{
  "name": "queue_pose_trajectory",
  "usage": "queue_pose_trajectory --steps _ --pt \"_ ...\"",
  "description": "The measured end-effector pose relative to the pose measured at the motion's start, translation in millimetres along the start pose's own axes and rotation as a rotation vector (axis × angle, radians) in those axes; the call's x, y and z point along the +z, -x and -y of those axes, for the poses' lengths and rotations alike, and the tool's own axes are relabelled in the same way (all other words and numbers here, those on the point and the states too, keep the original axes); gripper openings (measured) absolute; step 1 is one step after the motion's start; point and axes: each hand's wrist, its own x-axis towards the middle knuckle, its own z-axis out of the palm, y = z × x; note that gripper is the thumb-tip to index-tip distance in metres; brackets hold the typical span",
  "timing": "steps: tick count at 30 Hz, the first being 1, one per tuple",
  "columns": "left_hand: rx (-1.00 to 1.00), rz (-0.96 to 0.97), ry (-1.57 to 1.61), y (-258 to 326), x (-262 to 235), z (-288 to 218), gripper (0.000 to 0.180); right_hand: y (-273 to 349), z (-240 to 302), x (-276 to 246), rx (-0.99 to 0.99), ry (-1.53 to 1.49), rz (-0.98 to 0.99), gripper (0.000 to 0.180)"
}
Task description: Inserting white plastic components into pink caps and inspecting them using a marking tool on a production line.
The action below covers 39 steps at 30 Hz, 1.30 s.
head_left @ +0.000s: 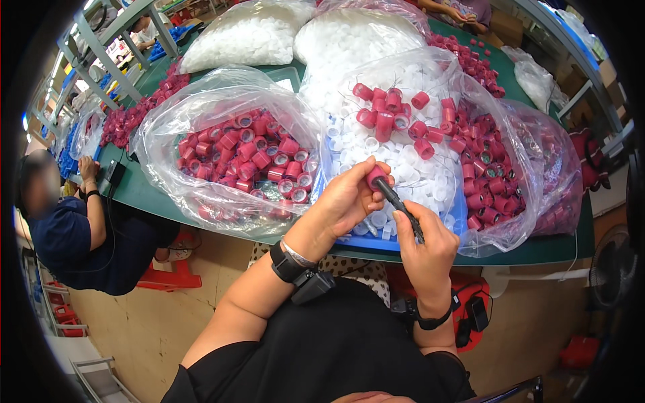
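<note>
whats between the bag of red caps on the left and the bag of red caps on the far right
In the head view, an open bag of white caps lies between them, with loose red caps on top, over a blue tray.

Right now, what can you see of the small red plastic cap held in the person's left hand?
The small red plastic cap is a short round cylinder, like the loose ones on the white caps behind. The left hand pinches it at the fingertips above the blue tray. A dark slender rod-like tool, gripped by the right hand, meets its lower end. Its inside is hidden.
</note>
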Motion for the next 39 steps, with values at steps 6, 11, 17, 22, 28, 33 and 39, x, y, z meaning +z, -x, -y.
queue_pose_trajectory --steps 6,11,17,22,28,33,39 --pt "0.262 -0.204 -0.460 2 20 13 0.031 2 -1 8 0.084 0.026 0.014 0.016" --pt "0.437 -0.241 -0.691 0 23 21 0.030 3 1 15 -0.022 0.115 -0.047 0.016" --pt "0.531 -0.271 -0.821 1 16 18 0.028 -5 -7 20 -0.036 0.046 -0.045 0.016" --pt "0.464 -0.291 -0.750 6 19 15 0.030 -6 -9 19 -0.034 -0.048 -0.054 0.015" --pt "-0.021 -0.095 0.365 4 -6 9 0.036 -3 0 -8 0.015 -0.024 -0.025 0.019" --pt "-0.032 -0.034 0.389 6 -4 8 0.036 3 -12 -19 0.111 -0.004 -0.065 0.018" --pt "-0.026 -0.012 0.403 6 -9 9 0.037 5 -18 -17 0.145 0.027 -0.065 0.018"
